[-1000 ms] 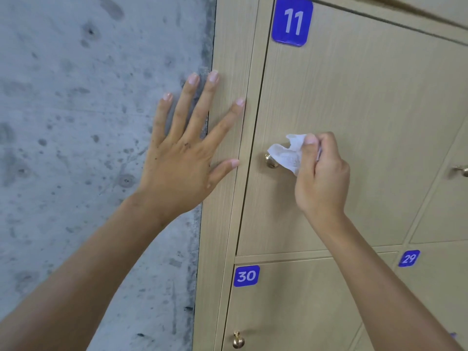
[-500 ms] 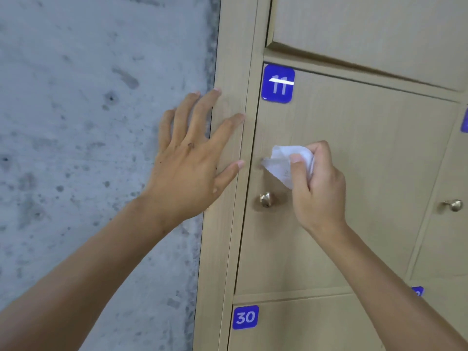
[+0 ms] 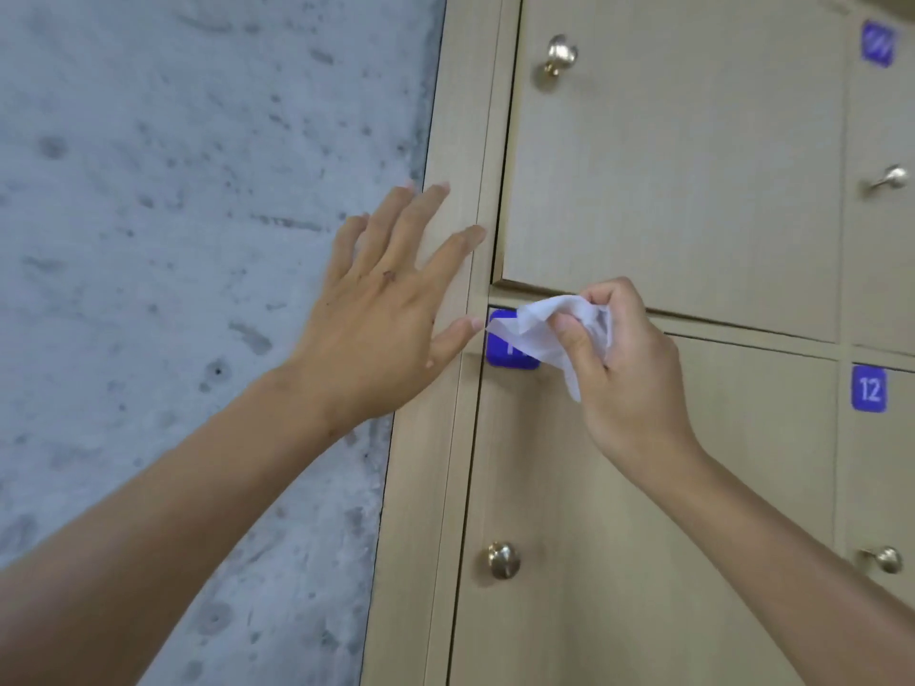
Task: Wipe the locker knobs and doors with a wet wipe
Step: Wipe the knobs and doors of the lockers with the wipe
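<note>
Right hand (image 3: pixel 629 368) grip pinches wet wipe (image 3: pixel 544 329); left hand (image 3: pixel 381 309) splayed open.

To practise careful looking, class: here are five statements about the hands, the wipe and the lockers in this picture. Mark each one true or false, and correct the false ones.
1. The right hand pinches the white wipe. True.
2. The wipe is on the lower door's knob. False: the knob is bare, well below the wipe, which partly covers the blue number plate.
3. The left hand grips a knob. False: its fingers are straight and spread, by the locker's side panel.
4. A plate reading 12 is on the door to the right. True.
5. The wall beside the lockers is tiled. False: it is bare grey concrete.
</note>
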Motion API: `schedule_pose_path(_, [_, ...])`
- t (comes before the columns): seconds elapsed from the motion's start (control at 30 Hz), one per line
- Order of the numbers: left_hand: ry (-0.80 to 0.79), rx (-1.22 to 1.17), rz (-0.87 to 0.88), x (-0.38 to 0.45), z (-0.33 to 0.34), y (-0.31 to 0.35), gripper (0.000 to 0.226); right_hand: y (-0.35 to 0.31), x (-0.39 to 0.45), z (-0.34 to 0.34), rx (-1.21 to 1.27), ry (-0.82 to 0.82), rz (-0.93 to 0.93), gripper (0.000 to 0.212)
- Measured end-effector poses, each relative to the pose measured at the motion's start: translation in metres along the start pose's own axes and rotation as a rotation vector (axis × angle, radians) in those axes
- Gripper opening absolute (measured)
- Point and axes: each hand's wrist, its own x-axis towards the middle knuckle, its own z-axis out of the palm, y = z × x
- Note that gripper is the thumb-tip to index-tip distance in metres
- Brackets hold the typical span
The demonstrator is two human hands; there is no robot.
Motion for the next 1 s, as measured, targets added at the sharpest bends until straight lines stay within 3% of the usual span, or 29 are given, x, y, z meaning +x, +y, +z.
schedule_pose_path(0.47, [-0.046, 0.159, -0.023, 0.060, 0.014, -0.042, 0.083, -0.012, 0.149, -0.017, 0.143, 0.129, -0.088, 0.020])
schedule_pose_path(0.8, [0.007, 0.250, -0.005, 0.059, 0.023, -0.042, 0.083, -0.025, 0.205, 0.000, 0.194, 0.134, -0.103, 0.027])
schedule_pose_path(1.0, [0.012, 0.269, -0.005, 0.058, 0.025, -0.043, 0.082, -0.034, 0.222, -0.002, 0.160, 0.050, -0.131, 0.028])
